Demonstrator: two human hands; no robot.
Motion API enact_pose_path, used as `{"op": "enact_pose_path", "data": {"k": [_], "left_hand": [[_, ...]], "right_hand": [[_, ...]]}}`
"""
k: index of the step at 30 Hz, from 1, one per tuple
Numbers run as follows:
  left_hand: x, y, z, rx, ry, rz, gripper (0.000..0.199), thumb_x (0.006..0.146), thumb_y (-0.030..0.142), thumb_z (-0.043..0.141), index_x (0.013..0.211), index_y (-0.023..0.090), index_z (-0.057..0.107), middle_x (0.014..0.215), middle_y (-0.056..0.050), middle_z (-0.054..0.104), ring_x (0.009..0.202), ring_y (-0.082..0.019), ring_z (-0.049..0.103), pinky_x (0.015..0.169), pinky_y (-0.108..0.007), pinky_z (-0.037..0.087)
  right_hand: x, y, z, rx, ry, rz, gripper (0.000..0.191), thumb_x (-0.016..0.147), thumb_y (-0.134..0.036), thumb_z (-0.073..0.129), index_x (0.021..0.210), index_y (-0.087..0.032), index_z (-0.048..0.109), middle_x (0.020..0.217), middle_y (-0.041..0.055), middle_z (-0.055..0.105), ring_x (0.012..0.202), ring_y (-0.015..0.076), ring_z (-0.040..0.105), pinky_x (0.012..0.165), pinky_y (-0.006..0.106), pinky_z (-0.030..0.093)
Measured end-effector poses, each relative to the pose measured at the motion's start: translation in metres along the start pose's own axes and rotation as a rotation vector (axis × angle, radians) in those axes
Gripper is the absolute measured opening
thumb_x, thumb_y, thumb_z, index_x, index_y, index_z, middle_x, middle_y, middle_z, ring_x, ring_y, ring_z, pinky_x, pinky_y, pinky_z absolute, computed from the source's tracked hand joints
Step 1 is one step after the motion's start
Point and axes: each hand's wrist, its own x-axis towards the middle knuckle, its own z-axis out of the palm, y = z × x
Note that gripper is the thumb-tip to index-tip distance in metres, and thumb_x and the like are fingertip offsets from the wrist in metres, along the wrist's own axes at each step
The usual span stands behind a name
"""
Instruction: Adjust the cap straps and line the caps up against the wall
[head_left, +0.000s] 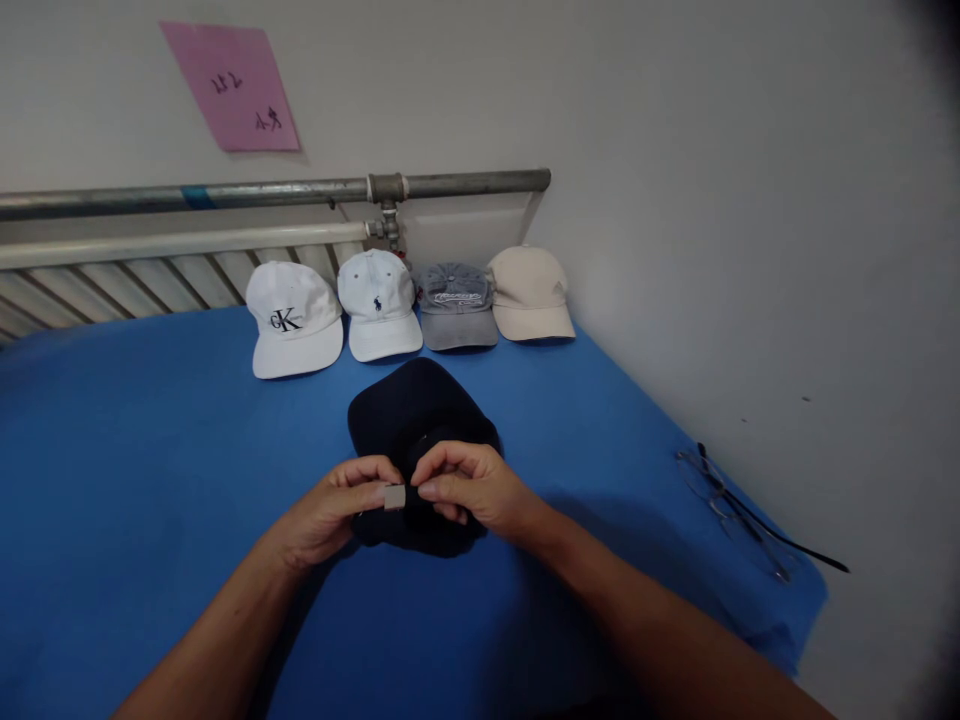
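Note:
A dark navy cap [420, 400] lies on the blue surface in front of me, its brim toward the wall. Between thumb and fingers, my left hand [337, 510] grips a small silvery metal buckle [394, 497] at the cap's near edge. My right hand [480, 490] is closed in a pinch just right of the buckle, on what looks like the cap's dark strap; the fingers partly hide it. Both hands cover much of the cap's near side.
Behind the navy cap stand a white cap [292, 318], a pale cap [379, 300], a grey cap [457, 305] and a beige cap [531, 292]. Eyeglasses [739, 510] lie by the right wall. A radiator [150, 285] and metal pipe [300, 192] run along the back.

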Motion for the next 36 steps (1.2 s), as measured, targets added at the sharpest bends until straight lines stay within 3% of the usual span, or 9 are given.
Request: {"op": "enact_pose_path", "data": {"k": [9,13,20,28,33,36], "left_hand": [[-0.002,0.003,0.007,0.04,-0.012,-0.006,0.022,0.066,0.034,0.085,0.067,0.017,0.071,0.057,0.003,0.055,0.051,-0.006,0.042,0.049,-0.017,0.032],[-0.002,0.003,0.006,0.052,0.0,-0.003,0.028,0.063,0.039,0.085,0.067,0.016,0.07,0.058,0.002,0.057,0.052,-0.007,0.045,0.05,-0.018,0.034],[-0.001,-0.002,0.006,0.058,-0.016,-0.047,0.028,0.066,0.038,0.083,0.069,0.015,0.066,0.055,0.003,0.052,0.048,-0.006,0.041,0.047,-0.018,0.03],[-0.003,0.002,0.007,0.042,-0.023,-0.039,0.029,0.065,0.039,0.082,0.068,0.015,0.067,0.056,0.003,0.052,0.047,-0.007,0.043,0.045,-0.019,0.032],[-0.003,0.001,0.009,0.054,-0.038,-0.053,0.028,0.063,0.035,0.084,0.068,0.015,0.066,0.054,0.004,0.051,0.046,-0.006,0.04,0.044,-0.017,0.029],[-0.003,0.001,0.009,0.067,-0.039,-0.049,0.027,0.062,0.035,0.084,0.068,0.015,0.066,0.054,0.004,0.05,0.046,-0.006,0.04,0.045,-0.018,0.03]], "right_hand": [[-0.003,-0.003,0.003,-0.106,0.035,-0.015,0.015,0.073,-0.028,0.071,0.082,-0.019,0.064,0.053,-0.0076,0.054,0.048,0.0069,0.048,0.047,0.02,0.038],[-0.008,-0.01,0.002,-0.205,0.025,-0.036,0.01,0.074,-0.016,0.062,0.084,-0.019,0.064,0.06,-0.0056,0.059,0.055,0.0082,0.055,0.056,0.022,0.045],[-0.007,-0.008,0.006,-0.138,0.002,-0.059,0.011,0.075,-0.021,0.065,0.083,-0.02,0.058,0.063,-0.0063,0.058,0.054,0.0078,0.055,0.055,0.023,0.045],[-0.014,-0.023,0.002,-0.285,0.02,-0.112,0.018,0.072,-0.009,0.059,0.086,-0.02,0.06,0.078,-0.003,0.061,0.069,0.0095,0.056,0.066,0.024,0.046],[-0.013,-0.017,0.004,-0.256,-0.037,-0.152,0.012,0.076,-0.015,0.06,0.087,-0.02,0.059,0.073,-0.0041,0.058,0.064,0.0093,0.055,0.064,0.025,0.046],[-0.014,-0.019,0.004,-0.352,-0.036,-0.215,0.011,0.077,-0.016,0.06,0.088,-0.02,0.059,0.077,-0.0029,0.061,0.068,0.0103,0.057,0.067,0.026,0.047]]}}
